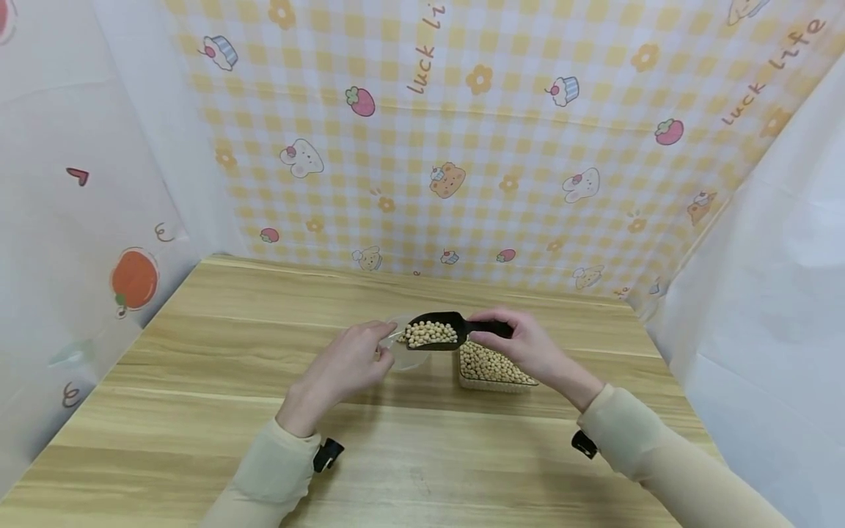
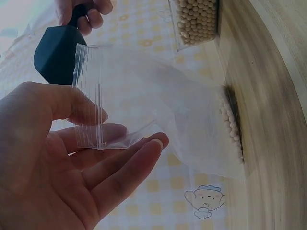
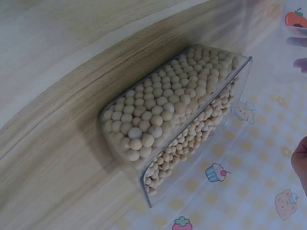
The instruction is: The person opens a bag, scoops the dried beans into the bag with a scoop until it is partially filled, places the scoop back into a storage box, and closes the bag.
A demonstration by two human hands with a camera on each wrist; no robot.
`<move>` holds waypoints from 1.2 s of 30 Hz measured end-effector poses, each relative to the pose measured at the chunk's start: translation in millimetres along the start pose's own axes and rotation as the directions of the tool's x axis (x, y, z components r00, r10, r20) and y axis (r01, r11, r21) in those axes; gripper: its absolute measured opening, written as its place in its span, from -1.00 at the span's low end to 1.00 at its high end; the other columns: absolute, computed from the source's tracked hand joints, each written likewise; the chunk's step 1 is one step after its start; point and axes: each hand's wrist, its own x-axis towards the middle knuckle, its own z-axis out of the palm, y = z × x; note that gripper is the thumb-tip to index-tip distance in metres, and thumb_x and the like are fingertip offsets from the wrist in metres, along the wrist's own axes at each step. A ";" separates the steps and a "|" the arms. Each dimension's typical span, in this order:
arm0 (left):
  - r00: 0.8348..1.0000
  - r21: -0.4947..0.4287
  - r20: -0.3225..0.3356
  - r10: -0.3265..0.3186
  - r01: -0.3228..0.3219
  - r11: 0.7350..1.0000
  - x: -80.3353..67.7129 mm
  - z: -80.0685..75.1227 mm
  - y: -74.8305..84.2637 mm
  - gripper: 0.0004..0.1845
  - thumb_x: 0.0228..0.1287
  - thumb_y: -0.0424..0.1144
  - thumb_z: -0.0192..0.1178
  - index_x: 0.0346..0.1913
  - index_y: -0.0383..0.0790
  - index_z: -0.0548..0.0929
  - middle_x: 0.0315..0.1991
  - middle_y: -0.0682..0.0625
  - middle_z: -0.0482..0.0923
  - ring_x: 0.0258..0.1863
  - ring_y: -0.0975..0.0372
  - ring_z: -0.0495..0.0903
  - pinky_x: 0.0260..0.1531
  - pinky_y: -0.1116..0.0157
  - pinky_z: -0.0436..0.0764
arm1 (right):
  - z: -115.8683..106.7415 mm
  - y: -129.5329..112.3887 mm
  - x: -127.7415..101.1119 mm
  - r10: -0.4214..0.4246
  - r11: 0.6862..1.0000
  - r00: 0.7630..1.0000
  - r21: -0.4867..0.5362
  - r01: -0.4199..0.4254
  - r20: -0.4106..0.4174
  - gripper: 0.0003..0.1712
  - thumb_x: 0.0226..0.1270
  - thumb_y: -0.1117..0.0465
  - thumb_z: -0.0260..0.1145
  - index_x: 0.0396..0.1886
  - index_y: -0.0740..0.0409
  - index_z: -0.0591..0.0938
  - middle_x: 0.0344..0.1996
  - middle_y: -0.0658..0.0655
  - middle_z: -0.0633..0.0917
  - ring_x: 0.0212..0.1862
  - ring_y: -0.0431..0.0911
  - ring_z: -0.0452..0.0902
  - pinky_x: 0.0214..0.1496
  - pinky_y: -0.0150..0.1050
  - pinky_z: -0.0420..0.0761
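Note:
My left hand [image 1: 346,359] pinches the mouth of a clear zip-lock bag [image 2: 182,110] between thumb and fingers. A few beans lie in its bottom, near the tabletop. With my right hand [image 1: 518,341] I grip the handle of a black scoop [image 1: 458,337]. Pale round soybeans [image 1: 430,334] fill the scoop, and its front edge is at the bag's opening. Below the scoop and right hand stands a clear rectangular container [image 1: 498,386], also holding many soybeans [image 3: 158,100]. In the right wrist view the scoop is out of sight.
The wooden table [image 1: 422,469] ends at the back against a yellow checked cloth [image 1: 409,147] with cartoon prints. White sheets hang at the left [image 1: 59,242] and right [image 1: 766,293]. A black wrist mount [image 1: 328,455] sits on the left sleeve.

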 end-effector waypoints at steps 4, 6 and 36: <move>1.000 -0.008 0.007 -0.004 0.004 1.000 -0.5 -1.2 -0.1 -0.47 0.17 -0.35 0.08 0.25 -0.38 0.53 0.27 -0.18 0.46 -0.78 0.41 0.15 -0.57 0.34 0.43 | 2.0 -2.4 3.5 -0.024 0.999 1.000 -0.047 0.025 0.015 -0.67 0.30 0.13 0.37 0.05 0.06 0.69 0.02 0.06 0.67 -0.09 -0.04 0.59 -0.14 -0.24 0.61; 1.000 -0.017 0.016 -0.008 0.009 1.000 -0.6 -1.1 -0.6 -0.47 0.18 -0.35 0.09 0.26 -0.39 0.52 0.28 -0.18 0.45 -0.79 0.41 0.17 -0.56 0.34 0.44 | 2.6 -4.0 4.3 -0.029 0.997 0.999 -0.067 0.030 0.022 -0.68 0.31 0.15 0.36 0.04 0.07 0.69 0.00 0.07 0.67 -0.14 -0.04 0.58 -0.19 -0.25 0.60; 1.000 0.001 -0.006 0.005 -0.005 1.000 0.6 1.1 -0.2 -0.46 0.19 -0.33 0.11 0.27 -0.42 0.49 0.24 -0.24 0.48 -0.64 0.34 0.32 -0.06 0.23 0.52 | -8.3 -22.4 9.3 -0.082 0.947 0.994 -0.304 0.102 0.078 -0.58 0.30 0.05 0.36 0.10 0.12 0.66 0.07 0.05 0.65 0.15 -0.01 0.52 0.19 0.02 0.47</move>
